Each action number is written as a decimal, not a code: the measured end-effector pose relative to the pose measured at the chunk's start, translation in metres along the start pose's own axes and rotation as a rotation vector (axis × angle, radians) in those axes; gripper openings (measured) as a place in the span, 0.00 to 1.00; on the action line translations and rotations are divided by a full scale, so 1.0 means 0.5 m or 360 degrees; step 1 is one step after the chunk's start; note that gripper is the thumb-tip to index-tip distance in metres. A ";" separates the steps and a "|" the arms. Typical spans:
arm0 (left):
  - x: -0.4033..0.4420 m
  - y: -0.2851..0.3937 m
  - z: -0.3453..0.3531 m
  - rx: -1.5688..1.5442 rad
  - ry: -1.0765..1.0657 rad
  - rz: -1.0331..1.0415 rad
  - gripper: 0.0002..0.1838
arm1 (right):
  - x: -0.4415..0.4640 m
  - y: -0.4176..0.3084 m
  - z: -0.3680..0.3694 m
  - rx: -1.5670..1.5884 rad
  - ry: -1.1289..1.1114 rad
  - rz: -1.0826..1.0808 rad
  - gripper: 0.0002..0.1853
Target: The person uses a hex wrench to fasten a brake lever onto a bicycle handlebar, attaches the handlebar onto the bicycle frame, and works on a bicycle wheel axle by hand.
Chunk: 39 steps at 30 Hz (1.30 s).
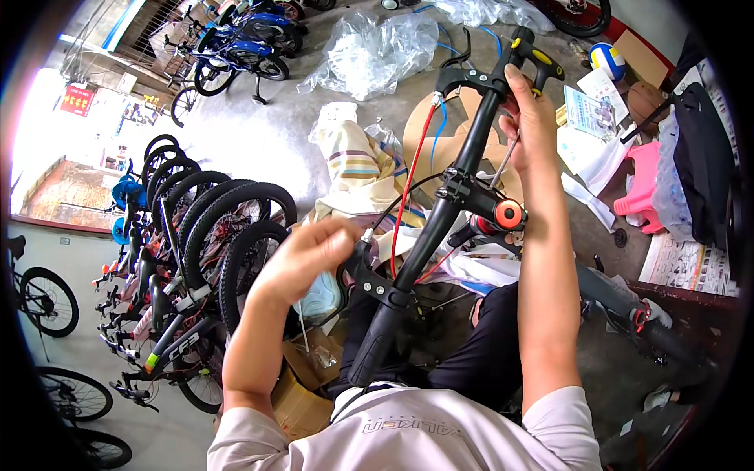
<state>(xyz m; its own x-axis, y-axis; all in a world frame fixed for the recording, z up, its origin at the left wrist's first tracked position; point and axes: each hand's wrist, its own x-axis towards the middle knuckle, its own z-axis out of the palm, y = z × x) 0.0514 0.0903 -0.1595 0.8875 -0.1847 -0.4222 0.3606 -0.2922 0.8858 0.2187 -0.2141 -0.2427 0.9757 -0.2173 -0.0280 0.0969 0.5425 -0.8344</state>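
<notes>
A black handlebar [428,243] runs diagonally up the middle of the head view, with a stem clamp [455,188] near its centre. My right hand [530,118] is closed at the bar's upper end around a tool with a yellow and black handle [543,67]; its thin metal shaft points down towards the stem. My left hand [310,255], blurred by motion, is beside the lower brake lever [369,275] and its cable end; its fingers are too smeared to read. A red cable [412,180] links the two lever ends. An orange-red round cap [509,213] tops the stem.
Parked bicycles [228,228] line the left side. Clear plastic wrap [369,55] and striped cloth [353,153] lie on the floor ahead. A pink stool [642,188] stands at the right, near papers and a ball [607,61]. An open cardboard box [302,400] is by my left side.
</notes>
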 end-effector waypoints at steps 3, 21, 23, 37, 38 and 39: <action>-0.028 0.004 0.029 -0.0149 -0.0326 -0.0260 0.27 | 0.002 0.000 -0.002 0.0026 -0.0019 0.0020 0.15; -0.014 -0.004 0.043 -0.0456 -0.0317 -0.0330 0.21 | 0.011 0.012 -0.011 0.0050 -0.0034 -0.0070 0.14; -0.017 0.020 0.054 -0.0474 -0.0316 -0.0362 0.21 | 0.015 0.013 -0.011 0.0042 -0.0028 -0.0084 0.14; -0.006 -0.047 0.078 -0.1121 -0.0541 -0.0177 0.20 | 0.011 0.008 0.014 0.0108 0.0048 -0.0099 0.12; 0.002 -0.057 0.084 -0.1262 -0.0612 -0.0098 0.19 | 0.009 0.009 0.019 0.0102 0.0104 -0.0111 0.12; 0.010 -0.068 0.090 -0.1401 -0.0686 -0.0012 0.19 | 0.010 0.014 0.022 0.0104 0.0106 -0.0105 0.12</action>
<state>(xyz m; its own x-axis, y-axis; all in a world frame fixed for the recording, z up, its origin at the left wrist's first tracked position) 0.0306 0.0570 -0.2003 0.7666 -0.5636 -0.3078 0.6063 0.4773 0.6361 0.2265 -0.2025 -0.2429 0.9517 -0.3068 -0.0127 0.1752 0.5766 -0.7980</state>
